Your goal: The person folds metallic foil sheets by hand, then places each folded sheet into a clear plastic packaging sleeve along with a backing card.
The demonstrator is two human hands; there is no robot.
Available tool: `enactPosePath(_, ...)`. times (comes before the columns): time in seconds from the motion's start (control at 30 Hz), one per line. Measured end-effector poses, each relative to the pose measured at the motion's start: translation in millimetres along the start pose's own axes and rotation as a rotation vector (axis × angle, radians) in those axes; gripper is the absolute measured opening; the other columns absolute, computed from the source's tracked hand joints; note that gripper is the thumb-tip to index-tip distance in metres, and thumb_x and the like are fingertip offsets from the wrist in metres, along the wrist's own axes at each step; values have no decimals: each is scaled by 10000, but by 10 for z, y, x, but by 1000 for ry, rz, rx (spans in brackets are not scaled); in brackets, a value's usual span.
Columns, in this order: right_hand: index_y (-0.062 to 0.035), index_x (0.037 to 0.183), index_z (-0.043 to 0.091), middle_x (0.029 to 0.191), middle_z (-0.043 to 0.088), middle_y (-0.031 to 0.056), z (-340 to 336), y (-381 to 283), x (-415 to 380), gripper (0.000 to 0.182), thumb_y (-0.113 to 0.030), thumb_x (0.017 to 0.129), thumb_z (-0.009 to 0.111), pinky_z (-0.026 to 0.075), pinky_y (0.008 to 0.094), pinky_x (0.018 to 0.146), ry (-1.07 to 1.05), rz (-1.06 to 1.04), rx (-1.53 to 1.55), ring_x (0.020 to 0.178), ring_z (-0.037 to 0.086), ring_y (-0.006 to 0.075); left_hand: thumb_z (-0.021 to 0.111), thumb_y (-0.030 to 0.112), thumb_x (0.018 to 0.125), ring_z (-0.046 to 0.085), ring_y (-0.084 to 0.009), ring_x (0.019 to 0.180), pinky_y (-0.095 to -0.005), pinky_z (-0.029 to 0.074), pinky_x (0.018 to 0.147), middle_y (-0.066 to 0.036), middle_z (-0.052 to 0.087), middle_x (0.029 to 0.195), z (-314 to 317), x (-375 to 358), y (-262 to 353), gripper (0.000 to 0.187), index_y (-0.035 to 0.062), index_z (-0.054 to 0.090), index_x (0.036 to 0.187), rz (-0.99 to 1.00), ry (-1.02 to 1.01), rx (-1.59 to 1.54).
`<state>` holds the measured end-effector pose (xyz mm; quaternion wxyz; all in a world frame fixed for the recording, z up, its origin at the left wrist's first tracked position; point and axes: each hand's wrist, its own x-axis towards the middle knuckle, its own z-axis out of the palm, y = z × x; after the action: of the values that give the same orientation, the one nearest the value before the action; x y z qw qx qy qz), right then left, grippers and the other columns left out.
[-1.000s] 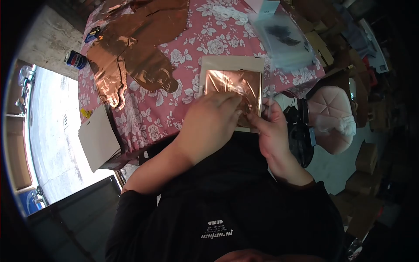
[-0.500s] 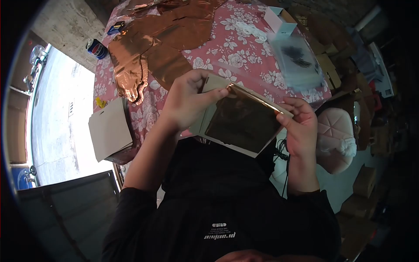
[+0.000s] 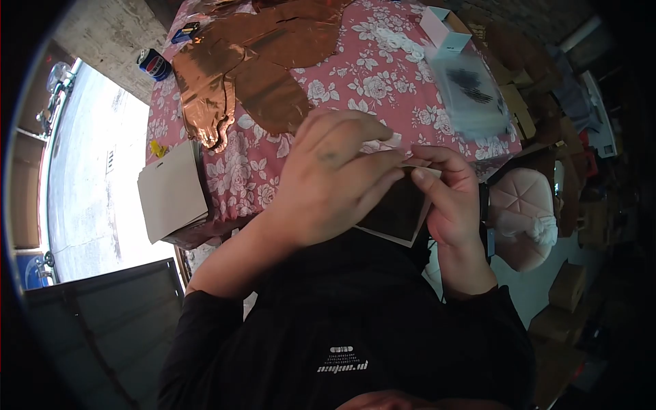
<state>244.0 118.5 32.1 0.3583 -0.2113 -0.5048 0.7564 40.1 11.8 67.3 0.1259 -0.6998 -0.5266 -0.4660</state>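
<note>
In front of my torso is a beige card with a dark bronze foil sheet (image 3: pixel 396 213) lying over it. My right hand (image 3: pixel 451 195) pinches the card's upper right corner between thumb and fingers. My left hand (image 3: pixel 335 181) reaches across the card and hides most of it. Its fingers are bent toward the corner, with the tips close to my right fingertips. The left thumb is hidden, and what those fingers grip cannot be made out. A shiny, clear-looking patch shows between the left fingers.
Copper foil shapes (image 3: pixel 266 75) spread over the floral tablecloth (image 3: pixel 383 89). A stack of beige cards (image 3: pixel 174 195) sits at the left edge, near a soda can (image 3: pixel 154 65). Clear plastic sleeves (image 3: pixel 468 92) and a white box (image 3: pixel 444 31) lie at the right. A cushioned stool (image 3: pixel 521 215) stands beyond.
My left hand has left the card's left side and moved right across it, up to the corner by my right hand. My right hand has shifted slightly left, still gripping the card.
</note>
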Motion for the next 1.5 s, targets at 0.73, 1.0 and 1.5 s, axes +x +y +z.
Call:
enactPosePath(0.73, 76, 1232, 737, 1143, 772, 109, 87, -107, -103, 313, 112, 923, 771, 573, 289, 961, -175, 65, -275, 1075, 726, 157, 816, 81, 722, 661, -282, 937, -437, 538, 871, -64, 640, 997, 17, 81, -22, 242, 50, 706, 935, 152, -121, 67)
enactPosePath(1.0, 46, 1179, 751, 1095, 794, 98, 36, -90, -78, 268, 95, 917, 786, 580, 290, 938, -141, 12, -512, 1032, 734, 142, 795, 23, 719, 653, -299, 917, -442, 527, 849, -85, 642, 974, 73, -43, -57, 265, 60, 673, 952, -9, 24, 116)
enactPosePath(1.5, -26, 1184, 651, 948, 748, 94, -828, -139, -7, 168, 8, 1020, 673, 576, 287, 667, 194, -2, 49, 728, 702, 148, 626, 73, 985, 644, -257, 851, -395, 524, 778, -130, 638, 925, -1485, -2166, 31, 70, 4, 624, 989, -606, 276, 399)
